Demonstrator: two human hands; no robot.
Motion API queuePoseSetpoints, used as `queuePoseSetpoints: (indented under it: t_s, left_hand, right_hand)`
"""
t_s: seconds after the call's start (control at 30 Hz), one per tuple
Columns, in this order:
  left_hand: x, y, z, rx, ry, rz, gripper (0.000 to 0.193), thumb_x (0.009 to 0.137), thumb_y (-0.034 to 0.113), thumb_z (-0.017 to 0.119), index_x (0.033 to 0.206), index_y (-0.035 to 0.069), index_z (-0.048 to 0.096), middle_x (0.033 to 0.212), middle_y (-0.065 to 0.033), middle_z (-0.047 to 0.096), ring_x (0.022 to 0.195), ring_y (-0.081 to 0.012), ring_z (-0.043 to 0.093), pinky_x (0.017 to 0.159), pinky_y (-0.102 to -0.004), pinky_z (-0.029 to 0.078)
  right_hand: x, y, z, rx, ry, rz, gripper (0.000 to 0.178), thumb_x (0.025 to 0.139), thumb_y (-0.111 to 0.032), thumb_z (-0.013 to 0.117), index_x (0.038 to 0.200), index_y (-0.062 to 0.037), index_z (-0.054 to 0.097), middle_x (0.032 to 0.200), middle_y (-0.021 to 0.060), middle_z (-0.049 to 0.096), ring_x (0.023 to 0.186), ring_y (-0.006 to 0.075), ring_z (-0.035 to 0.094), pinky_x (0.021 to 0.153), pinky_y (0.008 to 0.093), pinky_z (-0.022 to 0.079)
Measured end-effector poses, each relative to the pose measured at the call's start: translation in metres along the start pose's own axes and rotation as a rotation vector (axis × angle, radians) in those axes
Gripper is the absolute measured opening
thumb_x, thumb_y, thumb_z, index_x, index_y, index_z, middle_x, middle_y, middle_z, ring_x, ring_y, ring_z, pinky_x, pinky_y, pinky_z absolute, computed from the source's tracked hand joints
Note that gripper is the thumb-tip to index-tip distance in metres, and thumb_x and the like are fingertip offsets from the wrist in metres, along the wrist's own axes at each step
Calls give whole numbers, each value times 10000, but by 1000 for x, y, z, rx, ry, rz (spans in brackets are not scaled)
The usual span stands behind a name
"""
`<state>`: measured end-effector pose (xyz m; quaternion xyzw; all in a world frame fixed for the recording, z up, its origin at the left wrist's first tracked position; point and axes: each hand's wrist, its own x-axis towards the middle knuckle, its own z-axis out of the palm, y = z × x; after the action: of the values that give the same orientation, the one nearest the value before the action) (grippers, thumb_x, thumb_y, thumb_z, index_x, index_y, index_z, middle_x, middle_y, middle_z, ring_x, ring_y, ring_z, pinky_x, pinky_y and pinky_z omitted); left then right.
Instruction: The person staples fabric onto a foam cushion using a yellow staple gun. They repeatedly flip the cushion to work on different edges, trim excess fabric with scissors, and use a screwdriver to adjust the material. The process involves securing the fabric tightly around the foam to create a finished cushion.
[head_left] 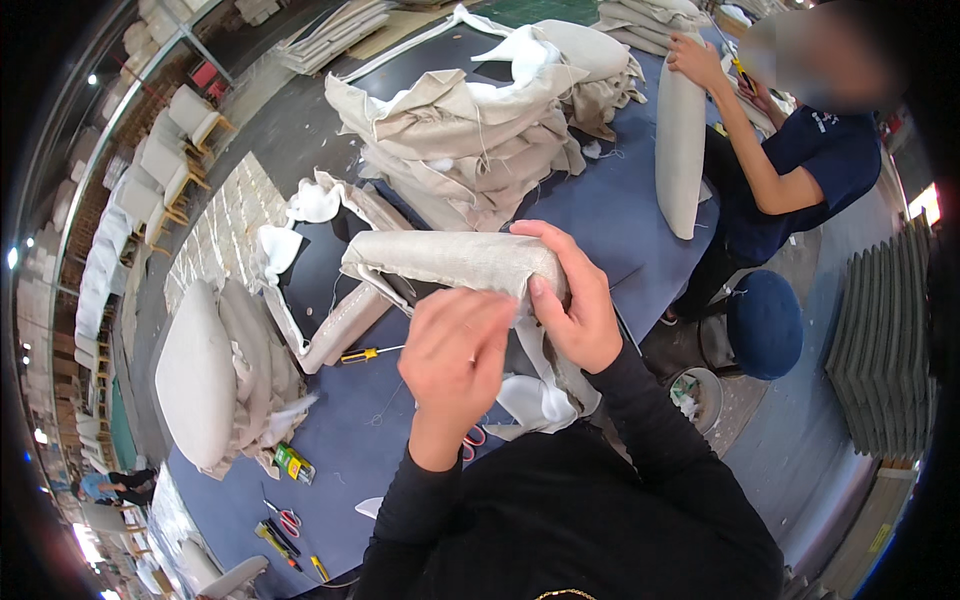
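Note:
A beige fabric-covered padded frame (440, 255), open in the middle, stands tilted in front of me above the blue-grey table. My right hand (580, 305) is wrapped round its right corner, thumb on the near side and fingers over the top. Close beside that corner, my left hand (455, 345) is closed with its fingers curled at the fabric's lower edge. Whatever it pinches is hidden by the fingers. White padding (535, 400) and loose fabric hang below the frame, near my body. A yellow-handled screwdriver (370, 354) lies just left of my left hand.
Beige covers (470, 140) are heaped beyond the frame, and padded cushions (200, 380) stand at left. Scissors (290, 520), a cutter (277, 540) and a small green-yellow box (294, 463) lie near left. A co-worker (800, 180) holds a cushion (680, 150) at right, near a blue stool (765, 325).

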<state>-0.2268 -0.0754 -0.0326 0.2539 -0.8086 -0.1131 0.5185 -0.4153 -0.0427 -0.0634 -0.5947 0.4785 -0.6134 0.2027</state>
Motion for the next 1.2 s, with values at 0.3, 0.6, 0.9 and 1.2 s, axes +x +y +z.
queuePoseSetpoints:
  t_s: [0.3, 0.6, 0.9, 1.2]
  left_hand:
    - [-8, -4, -1, 116, -55, 240, 275, 787, -41, 818, 1050, 25, 868, 1080, -74, 817, 995, -275, 755, 864, -430, 619]
    - [-38, 9, -50, 203, -123, 311, 359, 757, 135, 864, 1102, 36, 858, 1145, -75, 799, 1087, -286, 748, 1000, -483, 588]
    - [-46, 10, -106, 27, -276, -178, 920, 744, 377, 994, 1543, 62, 666, 1439, -186, 755, 1294, -433, 725, 1136, -545, 524]
    - [5, -27, -103, -292, -437, -186, 415, 961, 145, 775, 1354, 12, 760, 1319, -183, 792, 1203, -377, 770, 1055, -414, 585]
  right_hand:
    - [8, 0, -2, 146, -37, -41, 568, 979, -142, 760, 1517, 1, 648, 1405, 251, 745, 1296, 350, 752, 1118, 404, 555]
    - [-7, -33, 15, 146, -212, -5, 858, 855, -157, 927, 1614, 32, 576, 1436, 217, 782, 1251, 256, 801, 1084, 352, 587]
    - [-25, -32, 43, 487, -405, -132, 1169, 756, -123, 1025, 1723, -28, 376, 1438, 183, 777, 1324, 253, 765, 1149, 388, 568]
    - [14, -22, 59, 175, -152, -531, 544, 844, -125, 925, 1300, -97, 630, 1327, 191, 630, 1121, 336, 671, 1044, 449, 531]
